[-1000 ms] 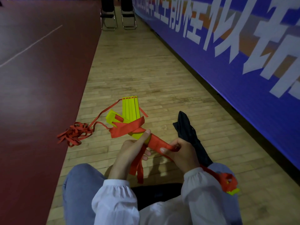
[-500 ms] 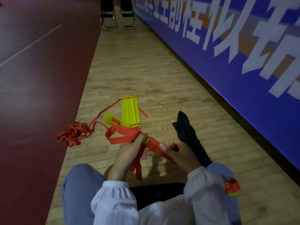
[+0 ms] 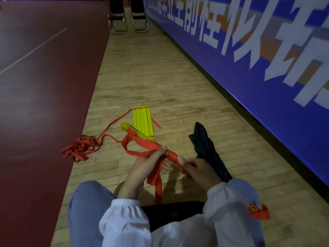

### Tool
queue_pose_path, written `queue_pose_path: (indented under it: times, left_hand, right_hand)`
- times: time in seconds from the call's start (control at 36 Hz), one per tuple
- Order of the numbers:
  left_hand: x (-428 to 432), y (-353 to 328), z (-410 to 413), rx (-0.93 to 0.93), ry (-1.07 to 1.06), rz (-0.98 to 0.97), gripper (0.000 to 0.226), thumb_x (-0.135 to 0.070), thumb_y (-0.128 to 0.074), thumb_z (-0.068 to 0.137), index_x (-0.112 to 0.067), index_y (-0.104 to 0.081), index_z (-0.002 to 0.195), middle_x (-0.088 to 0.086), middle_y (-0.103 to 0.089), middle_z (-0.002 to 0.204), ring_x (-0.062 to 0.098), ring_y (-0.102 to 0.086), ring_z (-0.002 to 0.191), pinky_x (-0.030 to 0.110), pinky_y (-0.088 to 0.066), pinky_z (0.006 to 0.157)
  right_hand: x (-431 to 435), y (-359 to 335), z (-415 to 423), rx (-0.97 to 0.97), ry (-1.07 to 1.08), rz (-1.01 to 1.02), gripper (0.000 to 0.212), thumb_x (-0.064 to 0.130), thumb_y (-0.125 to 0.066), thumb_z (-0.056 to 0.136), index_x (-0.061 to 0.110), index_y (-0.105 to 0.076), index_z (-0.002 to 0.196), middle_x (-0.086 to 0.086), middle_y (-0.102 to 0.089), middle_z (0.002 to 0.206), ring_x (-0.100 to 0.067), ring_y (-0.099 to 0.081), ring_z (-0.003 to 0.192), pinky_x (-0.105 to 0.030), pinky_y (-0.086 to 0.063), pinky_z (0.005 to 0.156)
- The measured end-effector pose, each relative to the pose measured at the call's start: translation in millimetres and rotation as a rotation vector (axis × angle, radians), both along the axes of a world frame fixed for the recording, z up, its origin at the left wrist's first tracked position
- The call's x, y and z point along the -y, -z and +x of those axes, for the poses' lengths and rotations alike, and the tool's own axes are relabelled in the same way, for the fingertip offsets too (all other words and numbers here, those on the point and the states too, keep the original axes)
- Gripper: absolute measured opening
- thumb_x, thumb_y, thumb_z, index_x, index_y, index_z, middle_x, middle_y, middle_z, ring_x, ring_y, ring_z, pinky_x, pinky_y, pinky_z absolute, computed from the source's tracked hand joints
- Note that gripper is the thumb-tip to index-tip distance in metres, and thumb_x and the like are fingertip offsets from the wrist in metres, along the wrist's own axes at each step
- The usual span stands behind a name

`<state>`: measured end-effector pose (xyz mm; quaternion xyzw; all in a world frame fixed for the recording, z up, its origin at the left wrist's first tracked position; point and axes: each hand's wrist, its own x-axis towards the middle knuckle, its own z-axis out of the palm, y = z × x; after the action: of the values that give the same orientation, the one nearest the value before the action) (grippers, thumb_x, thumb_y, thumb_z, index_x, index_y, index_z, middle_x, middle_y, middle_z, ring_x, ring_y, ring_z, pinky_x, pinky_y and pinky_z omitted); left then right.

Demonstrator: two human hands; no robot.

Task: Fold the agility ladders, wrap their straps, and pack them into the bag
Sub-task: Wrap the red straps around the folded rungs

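In the centre of the frame, a little below the middle, the folded ladder [image 3: 127,128] is held above the wooden floor [image 3: 160,77], with its yellow rungs pointing to the upper left. The right hand [image 3: 199,168] has its fingers curled around the near end, which is already covered by turns of the red strap [image 3: 147,143], and its thumb presses on top. The left hand [image 3: 147,166] pinches the strap against the rungs. A loose loop stands out to the left and two tails hang below the hand. I judge the rungs to be light, stiff plastic, good to grip as one stack. The strap looks soft and limp, so it should be held tight close to the bundle or the turns may slip. The black bag [image 3: 208,152] lies flat on the floor just right of the hands; I cannot see its opening, and nothing shows inside it. A second ladder [image 3: 143,122] and a strap heap [image 3: 80,148] lie further up and left.
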<state>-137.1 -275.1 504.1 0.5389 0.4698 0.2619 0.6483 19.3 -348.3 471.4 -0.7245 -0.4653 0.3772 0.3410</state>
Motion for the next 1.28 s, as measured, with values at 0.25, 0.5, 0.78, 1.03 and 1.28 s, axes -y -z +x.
queue_pose_path:
  times: [0.25, 0.5, 0.78, 1.03, 1.28]
  left_hand:
    - [-3.2, -3.1, -4.6, -0.033, -0.018, -0.031, 0.052, -0.051, -0.055, 0.089, -0.002, -0.071, 0.085, 0.011, -0.068, 0.065, 0.014, -0.059, 0.049, 0.019, -0.044, 0.043]
    - [-5.6, -1.8, -1.6, -0.043, -0.061, 0.006, 0.045, -0.039, -0.056, 0.093, 0.001, -0.071, 0.076, 0.009, -0.066, 0.057, 0.011, -0.055, 0.044, 0.019, -0.042, 0.043]
    - [-5.3, 2.0, 2.4, -0.018, -0.084, 0.078, 0.039, -0.017, -0.057, 0.095, -0.002, -0.061, 0.059, -0.002, -0.056, 0.039, 0.002, -0.046, 0.032, 0.013, -0.032, 0.035]
    - [-3.9, 1.7, -2.9, -0.009, -0.018, 0.149, 0.042, -0.014, -0.055, 0.096, 0.002, -0.064, 0.058, 0.001, -0.055, 0.039, 0.003, -0.045, 0.033, 0.011, -0.030, 0.037]
    - [-5.6, 1.3, -3.3, 0.017, 0.018, -0.011, 0.030, -0.022, -0.057, 0.095, -0.001, -0.065, 0.074, 0.005, -0.065, 0.055, 0.007, -0.053, 0.040, 0.018, -0.039, 0.041]
  right_hand:
    - [-4.3, 6.8, 0.7, 0.025, 0.115, 0.044, 0.067, 0.083, -0.040, 0.060, 0.026, -0.068, 0.083, 0.004, -0.067, 0.078, -0.016, -0.064, 0.079, -0.040, -0.050, 0.082]
    - [-6.3, 8.0, -3.5, 0.061, 0.136, 0.019, 0.077, 0.083, -0.047, 0.045, 0.027, -0.062, 0.096, 0.008, -0.065, 0.089, -0.011, -0.062, 0.084, -0.033, -0.050, 0.079]
    - [-6.8, 10.2, -1.0, 0.049, 0.140, 0.040, 0.077, 0.080, -0.051, 0.046, 0.026, -0.064, 0.099, 0.008, -0.066, 0.093, -0.009, -0.063, 0.086, -0.032, -0.052, 0.079]
    - [-5.5, 10.2, 3.9, -0.011, 0.103, 0.061, 0.048, 0.064, -0.049, 0.081, 0.021, -0.067, 0.093, 0.004, -0.065, 0.083, -0.013, -0.062, 0.080, -0.030, -0.047, 0.075]
    - [-5.8, 12.6, 5.6, -0.041, 0.183, 0.122, 0.031, 0.051, -0.068, 0.079, 0.021, -0.069, 0.088, 0.004, -0.069, 0.083, -0.012, -0.064, 0.080, -0.029, -0.050, 0.072]
